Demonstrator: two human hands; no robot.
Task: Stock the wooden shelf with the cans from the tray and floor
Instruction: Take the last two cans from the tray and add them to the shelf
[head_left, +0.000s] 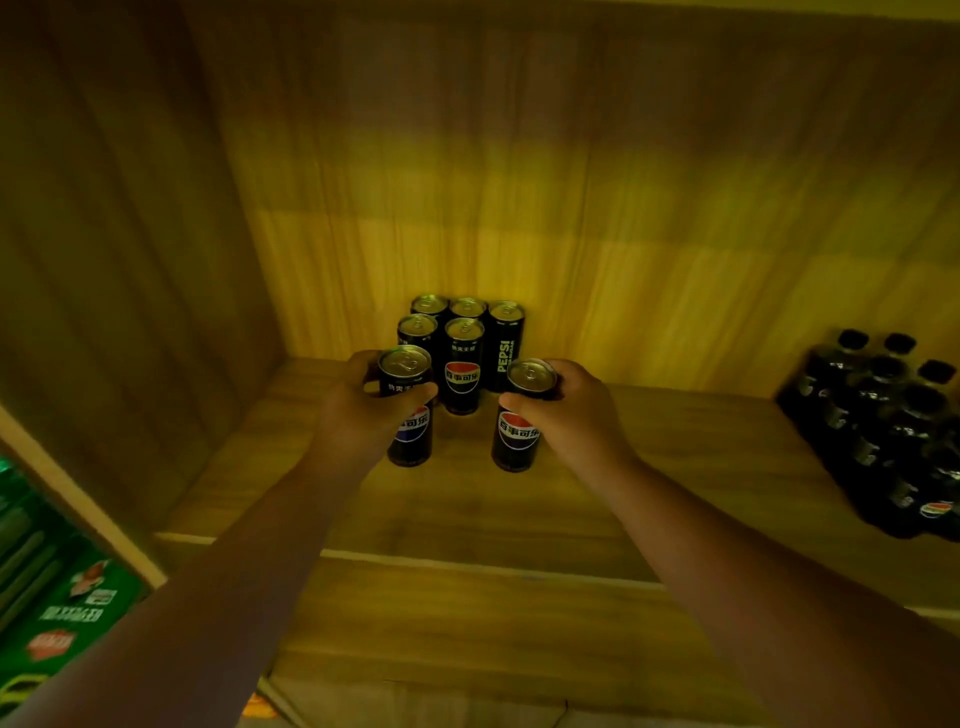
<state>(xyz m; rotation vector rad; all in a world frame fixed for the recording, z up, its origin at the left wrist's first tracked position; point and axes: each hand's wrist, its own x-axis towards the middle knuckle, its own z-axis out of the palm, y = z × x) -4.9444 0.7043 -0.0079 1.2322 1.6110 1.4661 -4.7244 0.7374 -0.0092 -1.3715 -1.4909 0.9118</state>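
Observation:
Inside the wooden shelf (467, 509), several black Pepsi cans (463, 371) stand upright in a tight block against the back wall. My left hand (358, 410) grips a black can (410, 436) near its top, at the block's front left. My right hand (571, 410) grips another black can (517, 441) near its top, at the block's front right. Both held cans are upright with their bases at the shelf board; contact is unclear.
A shrink-wrapped pack of dark bottles (883, 431) fills the shelf's right side. The shelf's left side wall (130, 260) rises close by. Green packaged goods (57, 587) lie outside, lower left. Bare board lies in front of the cans.

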